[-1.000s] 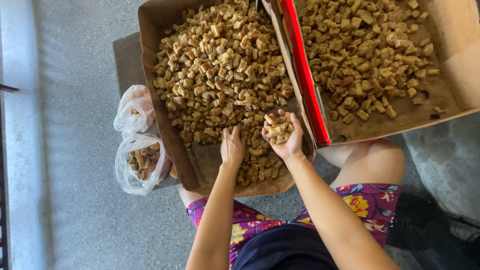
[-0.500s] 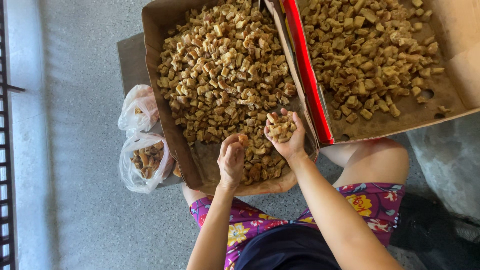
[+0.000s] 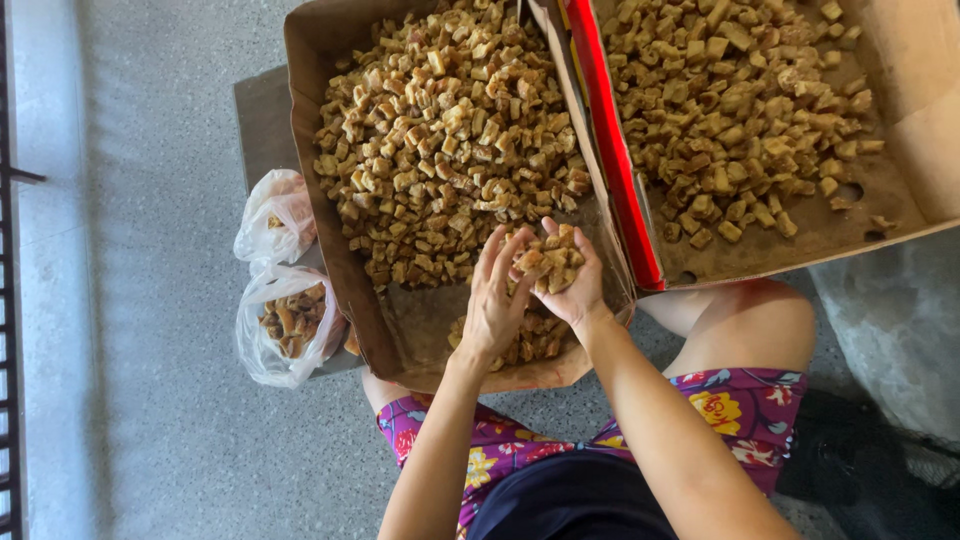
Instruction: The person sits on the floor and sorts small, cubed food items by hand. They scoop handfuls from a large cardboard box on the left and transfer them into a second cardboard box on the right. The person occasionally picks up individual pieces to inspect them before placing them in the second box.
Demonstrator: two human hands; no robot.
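My right hand [image 3: 575, 285] is cupped palm up and holds a heap of small brown crusty chunks [image 3: 548, 258] over the near end of a cardboard box [image 3: 325, 190]. My left hand [image 3: 495, 300] is raised beside it, fingers apart, fingertips touching the heap. The box is filled with many of the same brown chunks [image 3: 440, 150]; its near end shows bare cardboard and a small pile.
A second cardboard box [image 3: 915, 110] with a red edge, also full of chunks, lies to the right. Two clear plastic bags [image 3: 285, 320] holding some pieces sit left of the first box. My knees in floral shorts [image 3: 740, 410] are below. The floor is grey concrete.
My left hand has lifted out of the box and come up against the heap in my right hand. The right hand has stayed cupped and risen slightly.
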